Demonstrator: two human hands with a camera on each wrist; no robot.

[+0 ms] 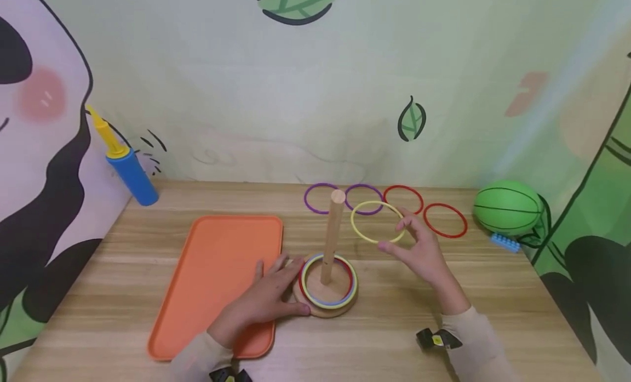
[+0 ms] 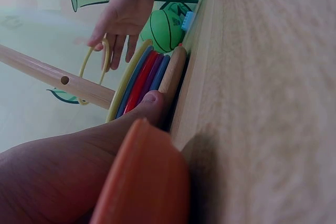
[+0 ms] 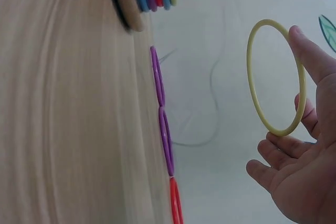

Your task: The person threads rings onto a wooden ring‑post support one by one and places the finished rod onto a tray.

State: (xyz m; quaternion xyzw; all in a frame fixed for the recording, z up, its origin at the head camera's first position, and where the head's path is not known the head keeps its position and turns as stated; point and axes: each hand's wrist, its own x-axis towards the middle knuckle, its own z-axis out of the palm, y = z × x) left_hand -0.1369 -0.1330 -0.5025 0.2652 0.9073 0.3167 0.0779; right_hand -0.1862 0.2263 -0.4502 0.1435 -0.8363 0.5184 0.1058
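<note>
A wooden stand with an upright peg [image 1: 332,239] and a round base [image 1: 329,314] carries several stacked rings. In the left wrist view the stack shows yellow on top, then blue, a red ring [image 2: 137,82], purple and blue. My left hand [image 1: 263,297] holds the base from its left side, thumb at the near edge and index finger at the far edge. Above the table, right of the peg, my right hand [image 1: 421,247] pinches a yellow ring [image 3: 250,66] between thumb and fingers. The yellow ring is apart from the peg.
Two purple rings [image 1: 346,197] and two red rings [image 1: 446,237] lie along the back. An orange tray [image 1: 222,272] sits left. A blue-and-yellow hand pump [image 1: 132,176] stands back left; a green ball [image 1: 508,207] and a blue toy brick [image 1: 505,243] are at right.
</note>
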